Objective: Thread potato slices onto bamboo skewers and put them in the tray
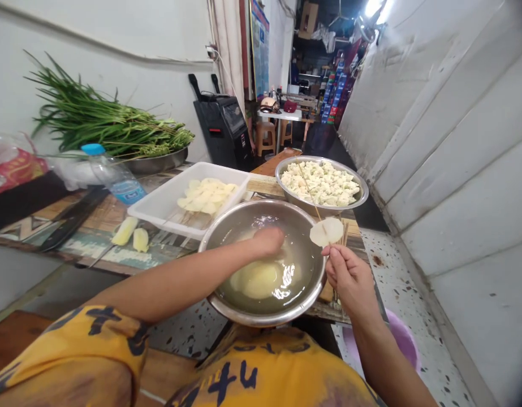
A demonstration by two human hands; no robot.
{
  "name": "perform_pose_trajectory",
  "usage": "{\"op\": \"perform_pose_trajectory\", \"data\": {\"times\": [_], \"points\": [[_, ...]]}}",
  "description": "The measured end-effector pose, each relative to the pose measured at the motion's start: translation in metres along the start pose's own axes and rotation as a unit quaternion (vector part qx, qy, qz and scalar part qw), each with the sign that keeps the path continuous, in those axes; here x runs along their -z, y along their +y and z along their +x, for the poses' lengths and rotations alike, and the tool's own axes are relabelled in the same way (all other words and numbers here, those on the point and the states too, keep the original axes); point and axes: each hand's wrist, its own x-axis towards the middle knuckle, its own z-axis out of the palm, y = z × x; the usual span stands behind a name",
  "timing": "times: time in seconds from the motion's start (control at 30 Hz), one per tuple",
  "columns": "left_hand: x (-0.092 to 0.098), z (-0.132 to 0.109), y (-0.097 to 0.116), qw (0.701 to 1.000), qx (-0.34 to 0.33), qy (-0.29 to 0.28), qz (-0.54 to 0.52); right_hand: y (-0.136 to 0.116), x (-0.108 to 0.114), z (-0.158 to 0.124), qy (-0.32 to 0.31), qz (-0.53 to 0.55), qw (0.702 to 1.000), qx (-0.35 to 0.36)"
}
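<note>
My left hand (269, 242) reaches into a steel bowl (261, 320) of cloudy water, its fingers hidden below the surface. Pale yellow slices (256, 280) lie under the water near it. Right of the bowl, my right hand (348, 276) pinches a thin wooden skewer (310, 195) near its lower end. One round pale slice, like potato (326, 232), is threaded on that skewer, just above my fingertips. Behind the bowl to the left, a white plastic tray (156, 200) holds skewered slices (207, 195). Bare skewers (344, 233) lie partly hidden behind my right hand.
A metal bowl (364, 198) of cauliflower florets (324, 182) stands at the back right. To the left are a water bottle (120, 181), a peeler-like tool (102, 254) by yellowish pieces (125, 230), and a pan of greens (116, 121). A purple basin (402, 339) sits on the floor.
</note>
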Motion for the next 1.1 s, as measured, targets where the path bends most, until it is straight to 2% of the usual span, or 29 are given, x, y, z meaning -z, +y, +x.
{"op": "perform_pose_trajectory", "data": {"times": [0.1,0.17,0.23,0.37,0.47,0.67,0.87,0.97,1.1], "points": [[-0.002,-0.001,0.001,0.997,-0.009,-0.040,0.064,0.001,0.000,-0.002,0.006,0.006,1.000,0.013],[0.009,0.000,0.009,0.990,-0.038,-0.081,0.113,0.001,0.002,-0.004,-0.007,0.005,1.000,0.008],[0.024,0.002,0.020,0.986,-0.065,-0.098,0.114,0.001,0.007,-0.008,-0.019,-0.006,1.000,0.000],[0.049,0.003,0.037,0.997,-0.023,-0.076,-0.008,0.001,0.014,-0.017,-0.045,-0.045,0.997,-0.031],[0.056,0.002,0.041,0.991,0.015,-0.075,-0.114,0.002,0.016,-0.022,-0.053,-0.077,0.995,-0.033],[0.056,0.003,0.043,0.975,0.036,-0.041,-0.215,0.007,0.017,-0.029,-0.050,-0.110,0.992,-0.019],[0.051,-0.004,0.042,0.982,-0.031,0.001,-0.185,0.010,0.018,-0.031,-0.062,-0.099,0.993,-0.034],[0.048,-0.007,0.039,0.977,-0.060,0.021,-0.204,0.011,0.018,-0.031,-0.062,-0.117,0.991,-0.023],[0.046,-0.008,0.039,0.967,-0.040,0.030,-0.249,0.011,0.018,-0.031,-0.059,-0.163,0.985,0.001]]}}
